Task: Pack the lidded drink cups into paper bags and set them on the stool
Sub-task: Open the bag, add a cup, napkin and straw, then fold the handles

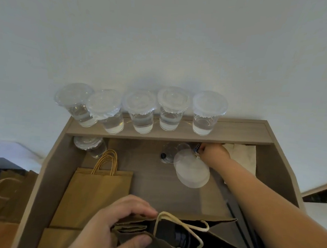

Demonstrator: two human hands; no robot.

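Note:
Several clear lidded cups (143, 110) with water stand in a row on the raised back shelf (241, 132) of the wooden desk. One more lidded cup (90, 145) stands below the shelf at the left. My left hand (116, 227) grips the rim of an open brown paper bag (180, 235) at the near edge; something dark lies inside it. My right hand (213, 151) reaches under the shelf, its fingers curled on a small dark object, beside a stack of loose lids (192, 169). What it pinches is unclear.
A flat brown paper bag (94, 194) with handles lies on the desk at the left. More paper bags (4, 196) sit off the desk's left side. White napkins (243, 154) lie at the back right. Dark straws (247, 236) lie along the right edge.

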